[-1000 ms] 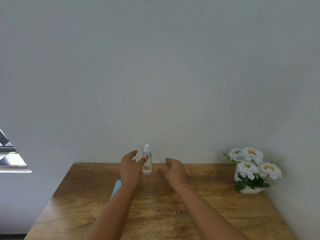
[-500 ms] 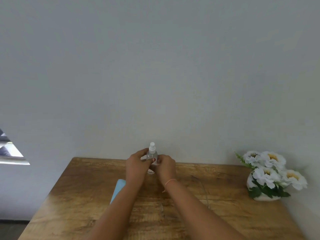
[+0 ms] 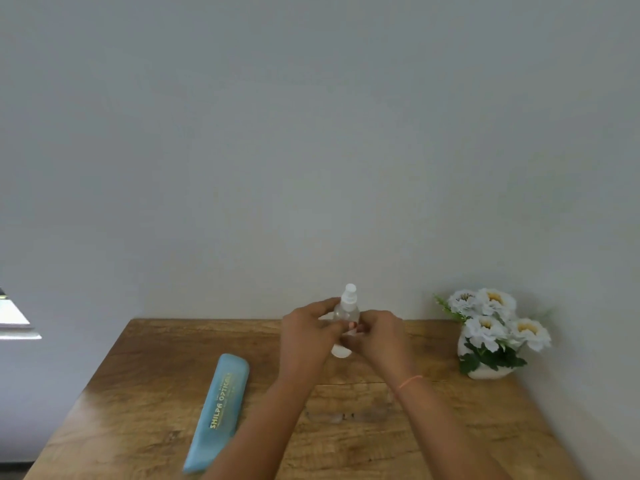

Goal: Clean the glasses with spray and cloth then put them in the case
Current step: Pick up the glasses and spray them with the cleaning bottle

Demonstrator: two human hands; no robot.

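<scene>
Spray bottle: a small clear plastic spray bottle with a white pump top [image 3: 348, 304] is upright with a slight tilt, near the far middle of the tabletop, held between both hands; I cannot tell whether its base rests on the wood.
Left hand: the left hand [image 3: 306, 336] grips the bottle's left side, with fingers and thumb curled round it.
Right hand: the right hand [image 3: 379, 336] has its curled fingers pinching the bottle's middle from the right; a thin orange thread band [image 3: 410, 381] sits on its wrist.
Glasses: a faint, blurred clear shape [image 3: 346, 416] lies on the wood between the two forearms; its details cannot be made out.
Case: a long, soft, light-blue glasses case with gold lettering [image 3: 223, 403] lies slanted on the left part of the tabletop, just beside the left forearm and apart from the bottle.
Tabletop: brown wood-grain tabletop [image 3: 145, 375], set against a plain pale grey wall [image 3: 311, 150].
Flowers: white flowers with yellow centres [image 3: 491, 323] in a small white pot [image 3: 488, 373] stand at the far right, well apart from the hands.
</scene>
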